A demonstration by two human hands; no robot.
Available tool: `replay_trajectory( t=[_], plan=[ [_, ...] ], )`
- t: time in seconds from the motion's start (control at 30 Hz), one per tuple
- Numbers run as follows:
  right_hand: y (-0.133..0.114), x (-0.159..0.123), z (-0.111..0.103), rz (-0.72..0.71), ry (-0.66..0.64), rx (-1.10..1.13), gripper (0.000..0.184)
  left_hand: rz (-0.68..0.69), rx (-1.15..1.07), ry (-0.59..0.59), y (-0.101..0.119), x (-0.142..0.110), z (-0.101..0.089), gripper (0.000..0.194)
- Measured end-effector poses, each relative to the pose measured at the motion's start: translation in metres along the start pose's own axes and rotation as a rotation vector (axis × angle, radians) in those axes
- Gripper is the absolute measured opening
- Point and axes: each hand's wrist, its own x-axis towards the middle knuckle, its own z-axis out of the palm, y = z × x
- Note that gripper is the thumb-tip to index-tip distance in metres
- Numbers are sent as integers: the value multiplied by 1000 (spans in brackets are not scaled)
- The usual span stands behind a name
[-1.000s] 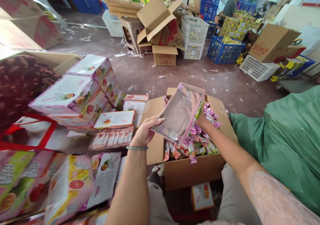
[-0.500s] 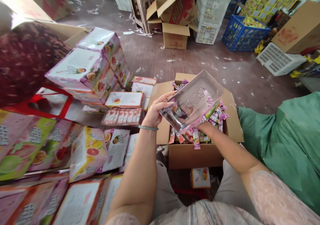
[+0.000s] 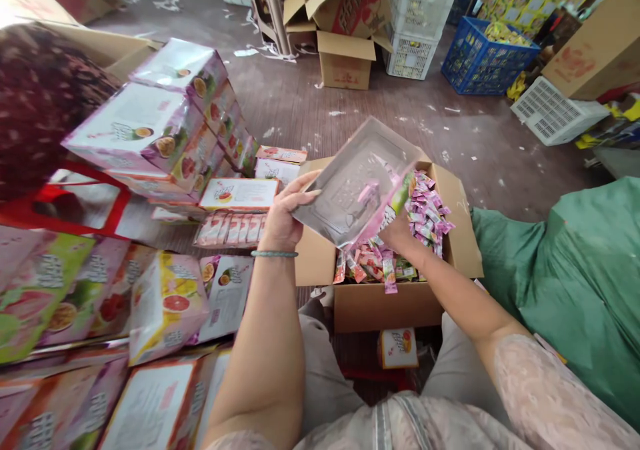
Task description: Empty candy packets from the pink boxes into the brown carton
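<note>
I hold a clear plastic tray (image 3: 350, 177) with a pink rim tilted above an open cardboard box (image 3: 375, 303) full of small pink and red sachets (image 3: 425, 213). My left hand (image 3: 283, 213) grips the tray's near left edge, fingers curled round it. My right hand (image 3: 395, 230) is mostly hidden under the tray's right side, closed on its edge among the sachets. A single pink sachet (image 3: 369, 191) lies inside the tray.
Stacks of pink and white fruit-printed cartons (image 3: 150, 130) stand at the left, more lie in front (image 3: 165, 303). A filled tray of sachets (image 3: 233, 229) rests beside the box. A green sack (image 3: 575, 283) is at the right. Crates (image 3: 485, 63) and boxes (image 3: 345, 60) stand across the floor.
The tray has tipped and lifted slightly over the box, and a pink sachet now shows inside it. The view has dropped from the room towards my lap.
</note>
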Motion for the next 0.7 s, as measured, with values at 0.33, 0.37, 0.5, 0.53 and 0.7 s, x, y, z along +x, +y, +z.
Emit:
replay_trajectory(
  t=[0.33, 0.37, 0.5, 0.53, 0.7],
  plan=[
    [55, -41, -30, 130, -223, -399, 100, 202, -272, 533, 4, 17, -15, 18],
    [59, -47, -20, 119, -283, -402, 107, 211, -285, 525, 6, 16, -14, 16],
    [73, -40, 14, 149, -326, -425, 94, 180, -312, 496, 9, 8, -3, 15],
    [76, -30, 19, 170, -312, -425, 92, 166, -305, 498, 10, 6, -1, 15],
    [96, 34, 23, 243, -330, -378, 94, 100, -248, 544, 10, -6, 3, 13]
  ],
)
